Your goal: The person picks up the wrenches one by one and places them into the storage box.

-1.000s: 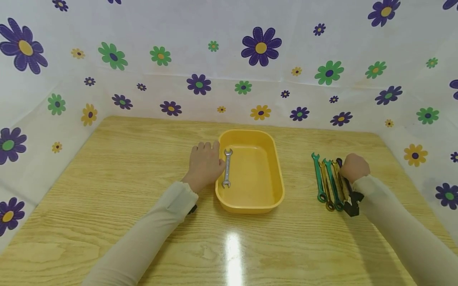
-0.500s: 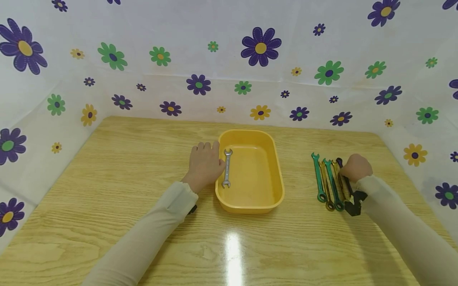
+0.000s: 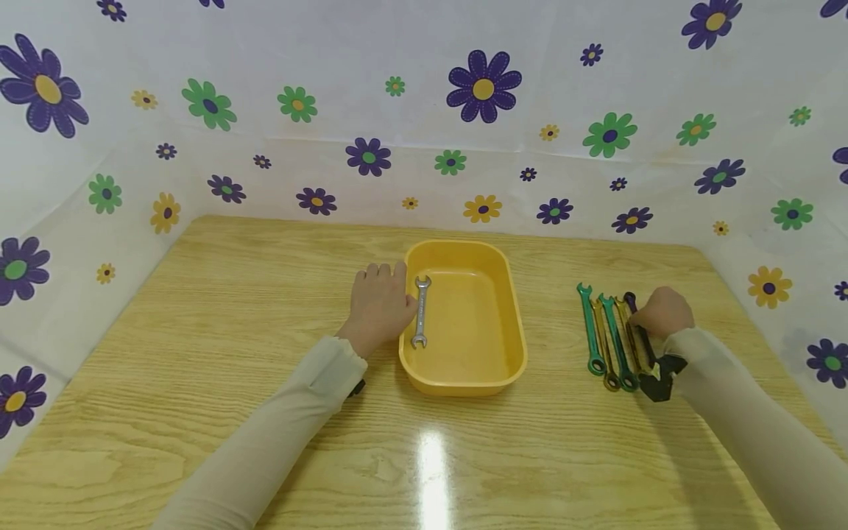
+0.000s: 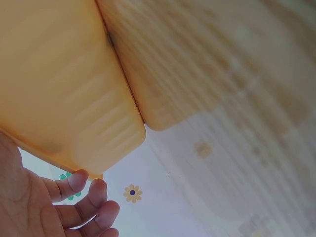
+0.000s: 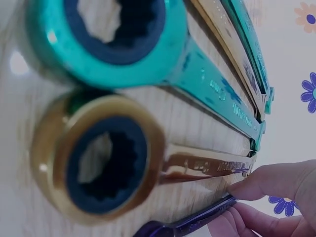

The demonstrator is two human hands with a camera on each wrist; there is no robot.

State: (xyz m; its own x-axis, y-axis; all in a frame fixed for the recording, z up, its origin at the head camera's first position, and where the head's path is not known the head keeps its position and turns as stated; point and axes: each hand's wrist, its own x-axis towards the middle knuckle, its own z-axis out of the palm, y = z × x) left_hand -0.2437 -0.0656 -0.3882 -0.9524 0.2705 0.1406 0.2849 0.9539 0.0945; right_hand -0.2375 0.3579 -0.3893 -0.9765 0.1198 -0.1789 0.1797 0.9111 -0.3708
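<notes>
- Right grip (image 3: 662, 313) pinches the dark purple wrench (image 5: 205, 217) between thumb and fingers — clear in right wrist view; head view mostly shows the back of the hand.
- That wrench: right end of the row, right side of table (image 3: 199, 368), just beside a gold wrench (image 5: 202, 162).
- Left wrist view: left grip (image 3: 380, 302) has bent fingers outside the yellow bin (image 3: 473, 331); head view adds thumb over its left rim — holding it — and silver wrench (image 3: 420, 313) inside.
- Both arms reach forward, left palm down.
</notes>
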